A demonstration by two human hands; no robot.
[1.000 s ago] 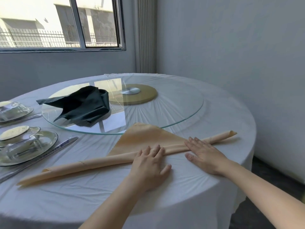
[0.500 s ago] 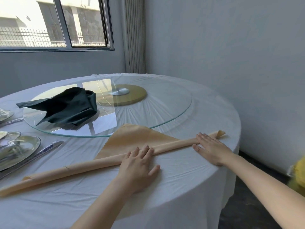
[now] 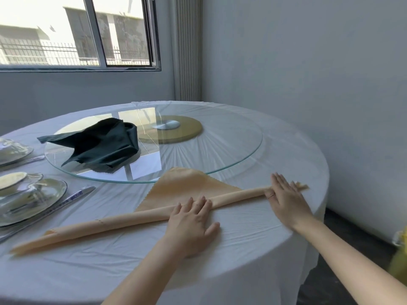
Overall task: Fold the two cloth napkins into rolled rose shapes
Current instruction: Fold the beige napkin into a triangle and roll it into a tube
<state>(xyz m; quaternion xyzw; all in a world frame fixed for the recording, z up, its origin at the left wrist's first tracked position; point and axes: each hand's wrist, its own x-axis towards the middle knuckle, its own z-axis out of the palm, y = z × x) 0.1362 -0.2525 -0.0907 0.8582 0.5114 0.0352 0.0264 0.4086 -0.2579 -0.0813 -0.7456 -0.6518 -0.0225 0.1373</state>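
Beige napkin [image 3: 141, 219], partly rolled.
Left hand [image 3: 191, 221] and right hand [image 3: 286, 198] lay flat, fingers [image 3: 278, 180] straight and together across the roll.

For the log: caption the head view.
Left hand and right hand press the half-rolled tan napkin; dark napkin lies on glass turntable.
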